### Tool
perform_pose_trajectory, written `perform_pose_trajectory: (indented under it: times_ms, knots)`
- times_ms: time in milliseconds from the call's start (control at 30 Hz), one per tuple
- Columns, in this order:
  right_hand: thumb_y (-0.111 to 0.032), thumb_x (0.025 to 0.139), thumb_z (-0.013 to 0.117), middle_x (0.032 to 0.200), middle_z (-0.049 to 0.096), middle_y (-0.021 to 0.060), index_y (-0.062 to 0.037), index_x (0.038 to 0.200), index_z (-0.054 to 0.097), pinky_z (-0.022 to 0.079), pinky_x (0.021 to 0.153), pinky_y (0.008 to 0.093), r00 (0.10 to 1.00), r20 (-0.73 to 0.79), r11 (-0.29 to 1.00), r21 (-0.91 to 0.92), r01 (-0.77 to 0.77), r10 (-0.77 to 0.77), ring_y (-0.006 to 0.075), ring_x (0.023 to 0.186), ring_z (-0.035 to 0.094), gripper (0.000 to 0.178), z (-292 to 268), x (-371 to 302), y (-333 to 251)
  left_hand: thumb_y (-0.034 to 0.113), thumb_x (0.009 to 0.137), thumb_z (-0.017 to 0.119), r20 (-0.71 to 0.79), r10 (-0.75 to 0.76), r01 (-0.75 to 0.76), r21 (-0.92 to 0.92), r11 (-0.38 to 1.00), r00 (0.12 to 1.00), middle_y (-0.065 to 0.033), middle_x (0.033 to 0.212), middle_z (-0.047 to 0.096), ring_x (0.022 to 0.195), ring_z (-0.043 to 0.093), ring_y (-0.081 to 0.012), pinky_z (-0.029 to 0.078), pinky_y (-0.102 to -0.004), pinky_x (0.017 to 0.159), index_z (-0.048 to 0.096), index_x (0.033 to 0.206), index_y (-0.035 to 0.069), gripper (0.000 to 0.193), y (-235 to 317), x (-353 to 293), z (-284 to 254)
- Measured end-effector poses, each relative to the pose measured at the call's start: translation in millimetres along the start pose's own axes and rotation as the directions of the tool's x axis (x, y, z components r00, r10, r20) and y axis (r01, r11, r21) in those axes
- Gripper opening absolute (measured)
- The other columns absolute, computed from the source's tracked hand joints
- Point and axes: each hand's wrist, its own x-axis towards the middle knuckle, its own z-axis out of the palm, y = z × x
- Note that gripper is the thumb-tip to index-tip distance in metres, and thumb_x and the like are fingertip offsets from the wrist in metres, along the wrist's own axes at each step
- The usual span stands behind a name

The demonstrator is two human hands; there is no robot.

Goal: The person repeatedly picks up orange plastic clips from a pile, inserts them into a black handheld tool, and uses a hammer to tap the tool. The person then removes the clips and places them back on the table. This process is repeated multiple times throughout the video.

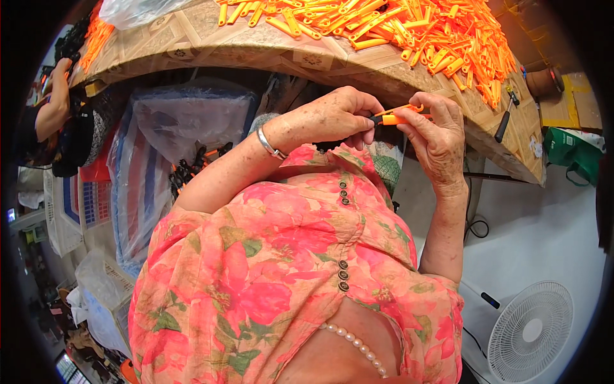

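Note:
In front of my chest, both hands meet over a slim orange plastic piece (394, 120) with a dark black end. My right hand (439, 136) pinches the orange piece between thumb and fingers. My left hand (350, 115), closed, grips the black end, which its fingers partly hide. A second thin orange strip (409, 109) runs along the top, under my right fingers; I cannot tell whether the two are joined. Just beyond my hands, many similar orange plastic pieces (441, 38) lie heaped on the patterned table (192, 41).
A black-handled tool (503, 125) lies by the table's right corner, near a brown spool (543, 82). Further right is a green bag (572, 150). A white fan (532, 329) stands lower right. Plastic-covered striped bins (144, 173) stand left, below another person's arm (56, 105).

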Motion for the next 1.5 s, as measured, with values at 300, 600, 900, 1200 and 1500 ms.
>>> perform_pose_trajectory:
  times_ms: [300, 600, 900, 1200, 1500]
  knots:
    - [-0.015, 0.074, 0.076, 0.107, 0.067, 0.0030, -0.0101, 0.098, 0.070, 0.046, 0.092, 0.0392, 0.998, 0.003, 0.998, 0.044, 0.055, -0.055, 0.0245, 0.102, 0.061, 0.025, 2.5, 0.8, -3.8, 0.004, 0.096, 0.051, 0.002, -0.001, 0.001, 0.069, 0.998, 1.000, -0.0009, 0.075, 0.064, 0.065, 0.059, -0.0065, 0.051, -0.0224, 0.062, 0.061, 0.115, -0.001, 0.022, 1.8, -1.2, 0.1]
    - [-0.015, 0.078, 0.075, 0.104, 0.070, 0.0024, -0.0106, 0.100, 0.070, 0.046, 0.097, 0.0411, 0.999, 0.022, 0.998, 0.053, 0.046, -0.047, 0.0199, 0.099, 0.065, 0.023, 10.4, -4.0, 0.8, 0.004, 0.095, 0.052, 0.028, -0.011, 0.009, 0.077, 0.997, 1.000, -0.0010, 0.074, 0.064, 0.064, 0.059, -0.0060, 0.050, -0.0215, 0.061, 0.061, 0.112, -0.001, 0.020, 1.0, -1.3, -0.7]
    - [-0.014, 0.078, 0.075, 0.104, 0.070, 0.0018, -0.0117, 0.102, 0.071, 0.046, 0.098, 0.0413, 0.996, 0.017, 0.994, 0.074, 0.084, -0.085, 0.0183, 0.098, 0.066, 0.024, 13.6, -6.3, -0.3, 0.003, 0.094, 0.053, 0.042, -0.006, -0.001, 0.164, 0.987, 0.999, -0.0002, 0.074, 0.063, 0.065, 0.058, -0.0055, 0.050, -0.0216, 0.061, 0.063, 0.109, -0.001, 0.019, 4.6, -2.7, -1.9]
    - [-0.014, 0.079, 0.075, 0.104, 0.071, 0.0035, -0.0104, 0.102, 0.071, 0.049, 0.096, 0.0415, 1.000, 0.001, 0.988, 0.152, 0.028, -0.028, 0.0211, 0.099, 0.067, 0.024, 8.9, -7.8, -2.2, 0.003, 0.093, 0.054, 0.052, 0.018, -0.030, 0.248, 0.968, 0.998, 0.0007, 0.074, 0.062, 0.066, 0.056, -0.0043, 0.050, -0.0214, 0.062, 0.063, 0.109, -0.001, 0.019, 8.6, -5.2, -4.1]
    - [-0.013, 0.078, 0.076, 0.104, 0.071, 0.0033, -0.0100, 0.101, 0.071, 0.048, 0.097, 0.0406, 0.998, 0.021, 0.997, 0.068, 0.049, -0.051, 0.0203, 0.100, 0.067, 0.024, 6.3, -6.9, -2.0, 0.004, 0.093, 0.054, 0.052, -0.006, -0.005, 0.219, 0.976, 0.999, 0.0009, 0.074, 0.062, 0.064, 0.057, -0.0042, 0.050, -0.0212, 0.062, 0.062, 0.110, 0.000, 0.019, 10.9, -5.7, -3.7]
